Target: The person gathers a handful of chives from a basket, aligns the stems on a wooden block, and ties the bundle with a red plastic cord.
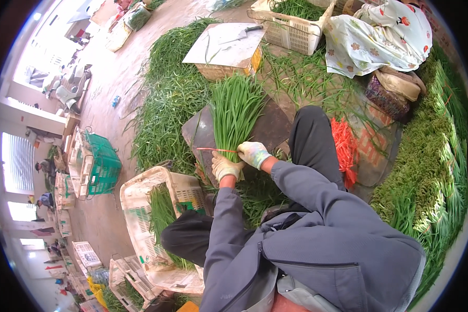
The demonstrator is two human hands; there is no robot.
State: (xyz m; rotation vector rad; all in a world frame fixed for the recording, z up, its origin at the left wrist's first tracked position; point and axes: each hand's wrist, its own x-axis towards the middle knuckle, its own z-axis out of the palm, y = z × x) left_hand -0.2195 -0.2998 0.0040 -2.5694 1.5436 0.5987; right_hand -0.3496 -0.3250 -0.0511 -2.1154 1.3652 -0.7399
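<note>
A thick bundle of garlic chives (236, 109) lies over a dark flat board (276, 120), its leaf tips pointing away from me. My left hand (226, 167), in a pale stained glove, is closed around the near end of the stalks. A thin red tie (213, 150) crosses the bundle just above that hand, with its free end sticking out to the left. My right hand (254, 154), gloved too, pinches the tie at the bundle's right side. The stalk ends are partly hidden behind my hands.
Loose greens (166, 99) are heaped left of the board. Beyond it, a knife (242, 35) rests on a white-topped box (223, 47). Red ties (343, 148) lie by my right knee. A white crate (140, 208) stands at left; stacked bundles (421, 171) line the right.
</note>
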